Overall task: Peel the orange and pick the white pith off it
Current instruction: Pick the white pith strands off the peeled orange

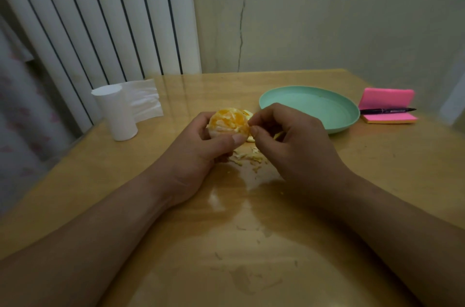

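Observation:
A peeled orange with patches of white pith shows above the table's middle. My left hand grips it from below and the side, thumb laid across its front. My right hand is at the orange's right edge, thumb and forefinger pinched together against the fruit; whether a bit of pith is between them is too small to tell. Small scraps of pith and peel lie on the wooden table under the hands. A piece of peel peeks out between the hands.
A mint green plate sits right of the hands. Behind it lie pink sticky notes with a black pen across them. A white paper roll stands at the left, its loose sheet trailing back. A radiator and wall close the far side.

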Demonstrator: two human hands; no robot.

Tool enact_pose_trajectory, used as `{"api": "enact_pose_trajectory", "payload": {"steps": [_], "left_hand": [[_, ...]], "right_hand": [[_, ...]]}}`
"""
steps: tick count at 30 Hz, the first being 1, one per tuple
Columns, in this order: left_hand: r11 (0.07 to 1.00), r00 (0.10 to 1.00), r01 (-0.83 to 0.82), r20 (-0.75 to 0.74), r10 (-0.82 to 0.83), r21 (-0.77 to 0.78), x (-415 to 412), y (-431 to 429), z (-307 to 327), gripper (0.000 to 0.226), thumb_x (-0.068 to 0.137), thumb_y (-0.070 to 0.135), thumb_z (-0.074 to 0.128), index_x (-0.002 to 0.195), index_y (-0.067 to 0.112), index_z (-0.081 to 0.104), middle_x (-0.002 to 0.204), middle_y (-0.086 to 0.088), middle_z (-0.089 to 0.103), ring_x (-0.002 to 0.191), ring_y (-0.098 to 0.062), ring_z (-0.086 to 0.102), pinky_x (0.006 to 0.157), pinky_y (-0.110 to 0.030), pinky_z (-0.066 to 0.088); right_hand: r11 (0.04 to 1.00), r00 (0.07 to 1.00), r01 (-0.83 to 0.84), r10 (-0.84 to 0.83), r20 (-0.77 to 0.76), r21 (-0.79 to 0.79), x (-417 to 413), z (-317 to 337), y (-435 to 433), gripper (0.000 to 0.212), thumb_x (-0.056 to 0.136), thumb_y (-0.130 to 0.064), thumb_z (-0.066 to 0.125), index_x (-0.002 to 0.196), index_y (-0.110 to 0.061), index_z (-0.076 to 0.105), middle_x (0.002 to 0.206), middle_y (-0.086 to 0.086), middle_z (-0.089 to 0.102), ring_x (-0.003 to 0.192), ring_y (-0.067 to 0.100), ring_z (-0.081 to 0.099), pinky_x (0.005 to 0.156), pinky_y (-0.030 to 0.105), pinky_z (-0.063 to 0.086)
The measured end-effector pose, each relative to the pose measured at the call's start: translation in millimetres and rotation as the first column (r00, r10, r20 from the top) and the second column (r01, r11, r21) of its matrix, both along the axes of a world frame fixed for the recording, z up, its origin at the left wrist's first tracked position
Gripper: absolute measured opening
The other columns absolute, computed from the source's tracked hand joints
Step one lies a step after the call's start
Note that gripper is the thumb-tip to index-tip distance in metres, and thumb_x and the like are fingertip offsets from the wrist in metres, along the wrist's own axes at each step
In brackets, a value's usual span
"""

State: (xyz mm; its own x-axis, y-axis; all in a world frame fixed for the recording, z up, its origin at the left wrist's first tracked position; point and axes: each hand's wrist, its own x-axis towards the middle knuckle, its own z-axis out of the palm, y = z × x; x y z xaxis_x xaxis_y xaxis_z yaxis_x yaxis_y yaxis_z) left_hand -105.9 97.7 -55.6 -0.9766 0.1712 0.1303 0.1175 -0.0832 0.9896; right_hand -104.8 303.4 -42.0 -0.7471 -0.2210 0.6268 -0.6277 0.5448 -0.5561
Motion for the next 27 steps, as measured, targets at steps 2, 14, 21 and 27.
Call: {"api": "enact_pose_trajectory", "payload": {"steps": [2,14,21,27], "left_hand": [[1.0,1.0,0.01,0.001,-0.01,0.009,0.3,-0.6,0.4,0.06,0.079,0.023,0.084,0.135,0.014,0.062,0.111,-0.004,0.076,0.096,-0.016,0.071,0.085,-0.035,0.056],[0.997,0.999,-0.005,-0.043,0.001,-0.078,-0.3,-1.9,-1.2,0.049,0.087,0.027,0.086,0.131,0.02,0.066,0.112,-0.004,0.076,0.098,-0.017,0.072,0.087,-0.038,0.054],[0.996,0.998,0.025,-0.054,-0.029,-0.085,0.2,-0.6,-2.2,0.051,0.086,0.031,0.087,0.13,0.018,0.066,0.104,0.001,0.073,0.092,-0.011,0.068,0.083,-0.034,0.053],[0.998,0.998,0.048,-0.027,-0.049,-0.031,-2.6,-1.9,-1.7,0.049,0.084,0.033,0.085,0.126,0.015,0.068,0.101,0.0,0.07,0.09,-0.015,0.062,0.082,-0.037,0.049]], "right_hand": [[0.999,1.0,0.009,-0.008,-0.02,0.032,0.1,1.2,0.5,0.009,0.099,-0.021,0.072,0.107,-0.022,0.075,0.092,-0.015,0.07,0.086,0.004,0.065,0.073,0.018,0.053],[0.973,0.983,0.095,-0.058,-0.176,0.21,-1.3,3.9,0.2,0.008,0.098,-0.029,0.066,0.098,-0.021,0.069,0.084,-0.012,0.062,0.074,0.007,0.056,0.064,0.036,0.052],[0.971,0.975,0.125,-0.082,-0.208,0.202,-0.9,5.5,-2.1,0.01,0.094,-0.03,0.065,0.092,-0.02,0.067,0.079,-0.013,0.058,0.071,0.009,0.054,0.062,0.035,0.051],[0.987,0.985,0.047,-0.021,-0.173,0.151,-1.0,5.0,3.1,0.012,0.099,-0.028,0.066,0.104,-0.019,0.072,0.088,-0.01,0.067,0.079,0.01,0.061,0.07,0.037,0.056]]}}
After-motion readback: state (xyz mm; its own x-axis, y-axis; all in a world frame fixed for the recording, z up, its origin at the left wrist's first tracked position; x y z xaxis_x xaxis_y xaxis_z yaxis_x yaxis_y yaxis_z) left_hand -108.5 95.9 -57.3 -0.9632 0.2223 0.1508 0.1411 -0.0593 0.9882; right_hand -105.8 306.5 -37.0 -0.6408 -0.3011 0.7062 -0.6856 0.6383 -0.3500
